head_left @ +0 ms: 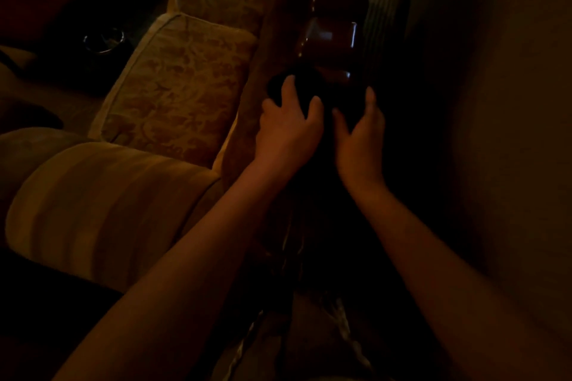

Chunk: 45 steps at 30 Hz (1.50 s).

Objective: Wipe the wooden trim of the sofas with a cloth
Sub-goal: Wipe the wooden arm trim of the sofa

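The room is dim. A glossy dark wooden trim (329, 35) runs along the top of the sofa back, away from me. A dark cloth (305, 85) lies bunched on the trim. My left hand (286, 124) presses down on the cloth with its fingers spread over it. My right hand (359, 130) grips the right side of the trim or the cloth's edge; the dark hides which. The trim below my hands is lost in shadow.
Patterned beige back cushions (182, 83) lie to the left of the trim, with a striped cushion (102, 210) nearer me. A wall (510, 102) rises close on the right. A dark round bowl (103, 40) sits on the floor at the far left.
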Each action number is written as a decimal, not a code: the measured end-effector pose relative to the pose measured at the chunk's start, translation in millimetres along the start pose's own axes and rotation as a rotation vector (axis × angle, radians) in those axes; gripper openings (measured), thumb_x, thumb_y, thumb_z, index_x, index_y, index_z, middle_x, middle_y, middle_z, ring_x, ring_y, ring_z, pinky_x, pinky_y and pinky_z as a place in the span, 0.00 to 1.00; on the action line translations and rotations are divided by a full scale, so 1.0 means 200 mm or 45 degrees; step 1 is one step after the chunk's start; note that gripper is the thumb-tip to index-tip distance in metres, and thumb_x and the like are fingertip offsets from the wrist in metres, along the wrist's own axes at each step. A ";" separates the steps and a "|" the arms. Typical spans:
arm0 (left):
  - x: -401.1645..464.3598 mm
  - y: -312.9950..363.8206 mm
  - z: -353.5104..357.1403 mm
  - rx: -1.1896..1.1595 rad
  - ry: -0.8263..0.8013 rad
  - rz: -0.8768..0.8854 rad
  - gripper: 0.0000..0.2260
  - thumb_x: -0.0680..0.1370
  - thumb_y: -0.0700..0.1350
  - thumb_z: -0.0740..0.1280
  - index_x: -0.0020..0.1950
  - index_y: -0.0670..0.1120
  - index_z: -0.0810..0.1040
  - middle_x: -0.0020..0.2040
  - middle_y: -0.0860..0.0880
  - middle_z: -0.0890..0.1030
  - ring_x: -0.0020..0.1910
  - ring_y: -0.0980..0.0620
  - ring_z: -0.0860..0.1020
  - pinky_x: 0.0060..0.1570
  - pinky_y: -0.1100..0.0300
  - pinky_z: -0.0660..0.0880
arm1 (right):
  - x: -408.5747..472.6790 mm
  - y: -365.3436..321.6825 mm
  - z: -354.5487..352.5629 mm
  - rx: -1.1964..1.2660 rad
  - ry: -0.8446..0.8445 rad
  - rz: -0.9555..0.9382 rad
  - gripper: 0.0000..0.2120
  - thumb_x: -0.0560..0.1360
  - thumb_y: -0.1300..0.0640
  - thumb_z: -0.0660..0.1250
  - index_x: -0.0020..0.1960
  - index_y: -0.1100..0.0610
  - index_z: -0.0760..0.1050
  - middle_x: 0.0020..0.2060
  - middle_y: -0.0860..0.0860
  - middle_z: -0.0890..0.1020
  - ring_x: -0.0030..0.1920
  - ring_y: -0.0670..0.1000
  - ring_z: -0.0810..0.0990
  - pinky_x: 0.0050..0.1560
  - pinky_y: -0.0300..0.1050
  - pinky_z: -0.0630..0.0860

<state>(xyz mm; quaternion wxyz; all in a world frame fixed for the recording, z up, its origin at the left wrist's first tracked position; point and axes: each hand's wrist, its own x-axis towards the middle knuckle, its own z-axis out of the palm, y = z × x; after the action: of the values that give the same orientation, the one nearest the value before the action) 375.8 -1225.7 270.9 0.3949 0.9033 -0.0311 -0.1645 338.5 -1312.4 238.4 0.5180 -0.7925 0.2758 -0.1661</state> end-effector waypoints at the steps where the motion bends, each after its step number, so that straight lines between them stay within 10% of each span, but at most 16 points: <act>1: 0.04 0.02 0.00 0.037 -0.006 -0.026 0.28 0.80 0.58 0.53 0.77 0.54 0.47 0.73 0.39 0.58 0.69 0.39 0.64 0.63 0.49 0.63 | 0.17 -0.01 0.03 0.064 -0.008 0.060 0.28 0.77 0.54 0.63 0.74 0.59 0.58 0.68 0.58 0.67 0.66 0.54 0.69 0.67 0.45 0.66; 6: 0.16 0.10 0.06 0.326 0.170 -0.086 0.28 0.79 0.61 0.52 0.77 0.55 0.50 0.69 0.40 0.66 0.64 0.39 0.70 0.58 0.47 0.66 | 0.70 -0.02 0.07 0.228 -0.024 0.357 0.28 0.73 0.47 0.64 0.69 0.58 0.66 0.61 0.56 0.76 0.60 0.55 0.76 0.61 0.54 0.74; 13: 0.17 0.07 0.08 0.403 0.259 -0.026 0.27 0.80 0.60 0.52 0.77 0.56 0.50 0.67 0.43 0.68 0.61 0.42 0.71 0.48 0.53 0.62 | -0.06 0.06 -0.01 0.249 0.125 0.172 0.24 0.78 0.49 0.60 0.71 0.56 0.64 0.66 0.50 0.71 0.65 0.44 0.68 0.68 0.42 0.65; 21: 0.18 0.07 0.08 0.406 0.296 -0.056 0.26 0.80 0.60 0.51 0.77 0.58 0.51 0.66 0.45 0.70 0.61 0.43 0.72 0.47 0.53 0.60 | 1.02 0.03 0.14 0.347 -0.112 0.437 0.21 0.79 0.51 0.59 0.68 0.59 0.67 0.59 0.56 0.76 0.57 0.53 0.76 0.61 0.52 0.74; 26: 0.18 0.06 0.08 0.414 0.301 -0.061 0.26 0.80 0.60 0.51 0.76 0.57 0.52 0.68 0.45 0.69 0.63 0.43 0.71 0.54 0.50 0.67 | 0.33 0.12 0.05 0.328 -0.011 0.298 0.26 0.78 0.43 0.57 0.71 0.55 0.63 0.67 0.50 0.71 0.67 0.46 0.68 0.69 0.42 0.65; 29: 0.19 0.06 0.09 0.415 0.316 -0.046 0.26 0.80 0.60 0.52 0.76 0.57 0.52 0.67 0.44 0.70 0.62 0.43 0.71 0.55 0.49 0.68 | -0.05 0.07 -0.04 0.209 -0.060 0.259 0.32 0.72 0.30 0.51 0.56 0.55 0.76 0.48 0.46 0.77 0.55 0.47 0.78 0.59 0.44 0.73; 31: 0.19 0.06 0.09 0.400 0.315 -0.049 0.25 0.80 0.60 0.52 0.76 0.57 0.53 0.68 0.44 0.70 0.63 0.43 0.71 0.57 0.48 0.69 | 0.20 0.06 0.01 0.151 -0.125 0.432 0.23 0.76 0.35 0.52 0.39 0.52 0.73 0.36 0.46 0.76 0.40 0.49 0.78 0.47 0.46 0.76; 37: 0.19 0.06 0.09 0.365 0.306 -0.077 0.25 0.80 0.60 0.52 0.76 0.58 0.53 0.69 0.46 0.70 0.64 0.43 0.72 0.60 0.45 0.69 | 0.96 0.00 0.12 0.318 -0.080 0.469 0.16 0.80 0.48 0.57 0.50 0.61 0.74 0.44 0.51 0.78 0.49 0.52 0.79 0.56 0.49 0.76; 41: 0.19 0.07 0.08 0.279 0.275 -0.109 0.24 0.80 0.59 0.51 0.76 0.58 0.54 0.71 0.46 0.68 0.67 0.43 0.69 0.64 0.46 0.65 | 0.55 0.07 0.06 0.190 0.042 0.116 0.21 0.75 0.49 0.65 0.63 0.62 0.73 0.57 0.55 0.78 0.59 0.52 0.77 0.61 0.47 0.74; 45: 0.19 0.04 0.05 -0.295 0.341 -0.232 0.24 0.76 0.60 0.53 0.70 0.54 0.65 0.66 0.49 0.73 0.64 0.47 0.72 0.65 0.42 0.66 | 0.22 0.00 -0.01 -0.345 0.060 -0.606 0.22 0.71 0.46 0.61 0.52 0.63 0.79 0.45 0.58 0.83 0.48 0.58 0.82 0.53 0.48 0.75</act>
<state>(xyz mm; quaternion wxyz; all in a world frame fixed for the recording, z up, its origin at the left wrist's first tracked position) 409.3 -1245.4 261.2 0.4804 0.8647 0.1227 -0.0804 372.6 -1339.8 238.8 0.3470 -0.8930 0.1134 -0.2632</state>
